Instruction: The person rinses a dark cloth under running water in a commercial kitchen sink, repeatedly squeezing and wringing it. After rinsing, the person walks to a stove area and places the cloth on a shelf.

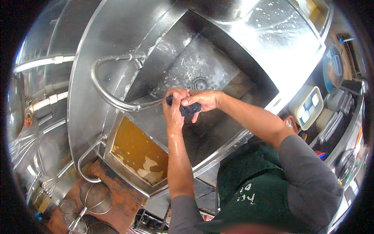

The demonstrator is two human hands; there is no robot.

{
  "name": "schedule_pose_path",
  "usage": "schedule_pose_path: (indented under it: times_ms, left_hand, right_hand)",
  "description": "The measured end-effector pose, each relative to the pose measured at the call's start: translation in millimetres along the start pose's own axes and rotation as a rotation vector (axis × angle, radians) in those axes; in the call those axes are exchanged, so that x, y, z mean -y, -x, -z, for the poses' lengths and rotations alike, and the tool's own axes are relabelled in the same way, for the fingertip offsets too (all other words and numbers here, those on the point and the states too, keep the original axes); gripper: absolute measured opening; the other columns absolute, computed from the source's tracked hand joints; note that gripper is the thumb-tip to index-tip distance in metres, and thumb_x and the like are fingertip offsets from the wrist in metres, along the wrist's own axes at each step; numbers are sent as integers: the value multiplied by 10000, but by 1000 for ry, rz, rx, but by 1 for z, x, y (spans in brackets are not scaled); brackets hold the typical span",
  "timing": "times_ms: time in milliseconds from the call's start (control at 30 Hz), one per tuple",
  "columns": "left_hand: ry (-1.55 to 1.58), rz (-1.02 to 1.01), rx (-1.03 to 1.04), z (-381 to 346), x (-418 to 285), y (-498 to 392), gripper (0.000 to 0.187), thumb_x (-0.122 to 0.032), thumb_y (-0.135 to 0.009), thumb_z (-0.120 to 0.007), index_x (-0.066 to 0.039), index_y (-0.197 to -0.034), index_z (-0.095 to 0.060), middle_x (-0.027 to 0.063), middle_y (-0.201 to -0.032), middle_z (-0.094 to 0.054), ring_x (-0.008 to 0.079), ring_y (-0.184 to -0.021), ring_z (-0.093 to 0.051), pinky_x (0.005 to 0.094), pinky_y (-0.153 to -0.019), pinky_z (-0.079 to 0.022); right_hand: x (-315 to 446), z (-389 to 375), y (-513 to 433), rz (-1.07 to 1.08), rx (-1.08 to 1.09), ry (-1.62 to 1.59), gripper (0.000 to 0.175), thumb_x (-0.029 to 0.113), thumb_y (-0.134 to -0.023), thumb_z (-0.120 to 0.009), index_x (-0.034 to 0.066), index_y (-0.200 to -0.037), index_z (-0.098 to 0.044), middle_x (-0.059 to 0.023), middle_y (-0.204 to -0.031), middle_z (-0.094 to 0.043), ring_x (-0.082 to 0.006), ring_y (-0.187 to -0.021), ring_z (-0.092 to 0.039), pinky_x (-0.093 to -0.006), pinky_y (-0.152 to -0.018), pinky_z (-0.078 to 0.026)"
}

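Note:
Both of my wet hands meet over a large stainless steel sink and squeeze a dark, crumpled cloth or scrubbing pad between them. My left hand has its fingers closed around the dark item's left part. From the right, my right hand grips it, with the thumb over the top and a fingertip showing below. The curved metal faucet reaches toward my hands, and its end is hidden behind them. Wet streaks and some suds lie on the sink bottom around the round drain.
A smaller basin holds brownish-yellow liquid with patches of foam. Wire strainers rest on a wooden board at lower left, and whisks hang nearby. A wet steel drainboard and a rectangular tub are at right.

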State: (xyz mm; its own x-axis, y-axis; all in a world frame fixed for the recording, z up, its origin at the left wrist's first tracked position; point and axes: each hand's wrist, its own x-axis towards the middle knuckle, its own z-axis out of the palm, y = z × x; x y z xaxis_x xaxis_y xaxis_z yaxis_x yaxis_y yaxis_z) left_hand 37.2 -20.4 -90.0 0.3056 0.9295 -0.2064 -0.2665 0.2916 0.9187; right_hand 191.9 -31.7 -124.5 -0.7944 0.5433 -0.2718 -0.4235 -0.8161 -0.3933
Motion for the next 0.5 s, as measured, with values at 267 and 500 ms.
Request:
schedule_pose_path:
  times_ms: [267,500]
  left_hand:
    - [-85,95,180,19,-21,-8,430,-287,-941,-675,-68,-634,-469,46,-664,-501,195,-707,-536,399,-864,-478]
    - [-19,203,-437,26,1,-38,480,-345,-991,-620,-106,-614,-442,8,-541,-402,148,-484,-401,346,-585,-454]
  right_hand:
    - [2,6,-17,-235,-6,467,314,313,-783,-832,47,-877,-694,5,-713,-575,-57,-661,-521,-235,-449,-329]
    - [-6,-6,-51,114,-412,1413,438,296,-803,-718,-48,-1064,-643,-268,-985,-707,-437,-920,-688,-504,-841,-527]
